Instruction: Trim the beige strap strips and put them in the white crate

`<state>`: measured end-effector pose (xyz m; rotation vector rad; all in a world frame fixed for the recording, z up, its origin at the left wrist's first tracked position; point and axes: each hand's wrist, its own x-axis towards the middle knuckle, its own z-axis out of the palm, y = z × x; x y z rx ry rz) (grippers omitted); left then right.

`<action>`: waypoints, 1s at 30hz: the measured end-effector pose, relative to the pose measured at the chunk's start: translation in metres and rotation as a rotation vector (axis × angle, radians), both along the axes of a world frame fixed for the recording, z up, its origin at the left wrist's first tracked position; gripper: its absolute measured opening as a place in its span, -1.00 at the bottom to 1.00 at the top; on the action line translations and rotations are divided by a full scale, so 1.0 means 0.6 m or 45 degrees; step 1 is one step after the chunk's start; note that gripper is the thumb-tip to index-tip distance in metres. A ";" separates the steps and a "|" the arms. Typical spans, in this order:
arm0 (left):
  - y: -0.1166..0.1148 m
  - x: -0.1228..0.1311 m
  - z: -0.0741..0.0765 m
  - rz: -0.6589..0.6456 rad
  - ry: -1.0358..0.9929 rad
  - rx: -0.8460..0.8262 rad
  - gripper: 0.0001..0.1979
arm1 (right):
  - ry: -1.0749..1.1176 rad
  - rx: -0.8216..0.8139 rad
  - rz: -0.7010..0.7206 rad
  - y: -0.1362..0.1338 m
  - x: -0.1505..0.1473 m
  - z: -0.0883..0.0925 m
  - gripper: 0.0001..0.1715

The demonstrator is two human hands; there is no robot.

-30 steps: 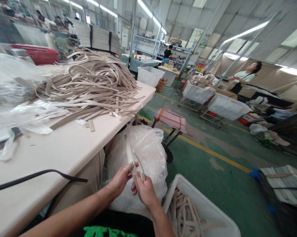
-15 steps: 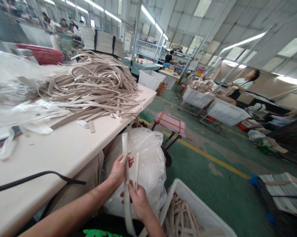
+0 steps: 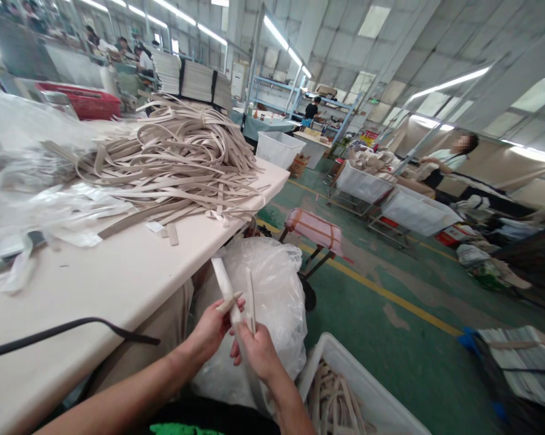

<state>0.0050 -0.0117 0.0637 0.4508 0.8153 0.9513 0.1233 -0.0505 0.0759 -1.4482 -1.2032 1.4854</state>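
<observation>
Between my hands runs a pale flat fabric strap, its upper end tilted up to the left. My left hand pinches it, with a light covering on the thumb. Lower down, my right hand grips the same strap, and a narrow strap end sticks up from its fingers. Whether both ends belong to one strap I cannot tell. Under the hands is a clear plastic bag. A large heap of beige straps lies on the pale table at the left.
A white bin with loose straps stands at my lower right. Beyond the bag is a pink padded stool. A black strap hangs over the table edge. White carts and a person are farther right.
The strap's upper end has tipped to the left and dropped. My left hand has moved slightly down and left, and my right hand slightly up.
</observation>
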 end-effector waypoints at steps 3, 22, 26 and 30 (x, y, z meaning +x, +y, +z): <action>0.001 -0.007 0.002 -0.045 0.059 0.011 -0.60 | 0.049 -0.046 -0.006 -0.004 -0.006 -0.010 -0.24; 0.000 -0.010 0.012 -0.102 0.178 0.177 -0.57 | -0.102 0.206 -0.212 0.007 -0.031 -0.029 -0.30; 0.030 -0.026 0.025 0.236 0.182 0.212 -0.59 | -0.090 0.140 -0.155 -0.001 -0.030 -0.032 -0.32; 0.023 -0.024 0.030 0.083 0.237 0.192 -0.60 | -0.108 0.190 -0.193 0.000 -0.027 -0.033 -0.34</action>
